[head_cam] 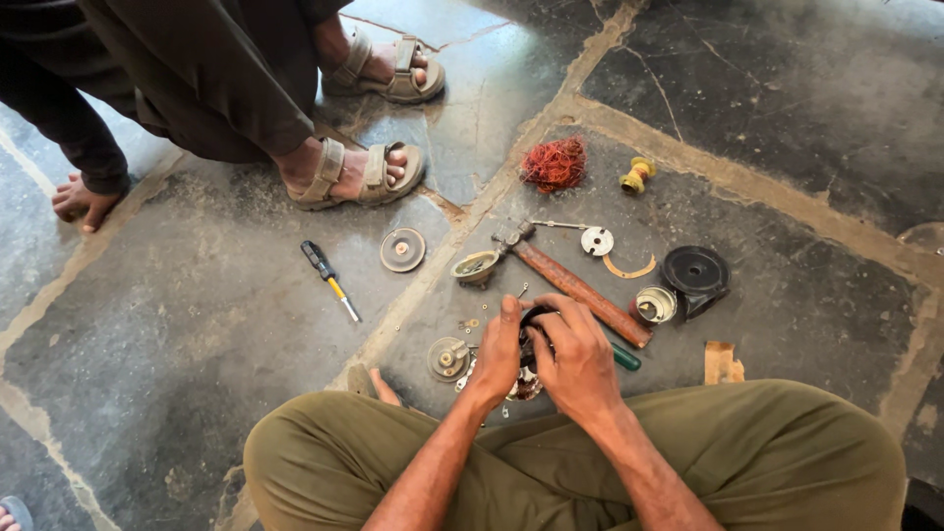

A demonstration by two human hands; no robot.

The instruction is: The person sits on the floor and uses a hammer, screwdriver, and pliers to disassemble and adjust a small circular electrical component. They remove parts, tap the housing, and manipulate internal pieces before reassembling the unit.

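Observation:
I sit cross-legged on a stone floor in olive trousers. My left hand (499, 346) and my right hand (578, 356) both grip a small dark round motor part (534, 320) just above the floor, in front of my knees. Most of the part is hidden by my fingers. A green-handled tool (626, 357) sticks out from under my right hand. A round metal piece (448, 358) lies just left of my left hand.
A wooden-handled hammer (580, 290), a metal cup (475, 267), a grey disc (402, 250), a black-and-yellow screwdriver (329, 278), a black round cover (694, 272), a red wire tangle (556, 163) and a yellow spool (637, 175) lie around. Another person's sandalled feet (359, 175) stand at the back left.

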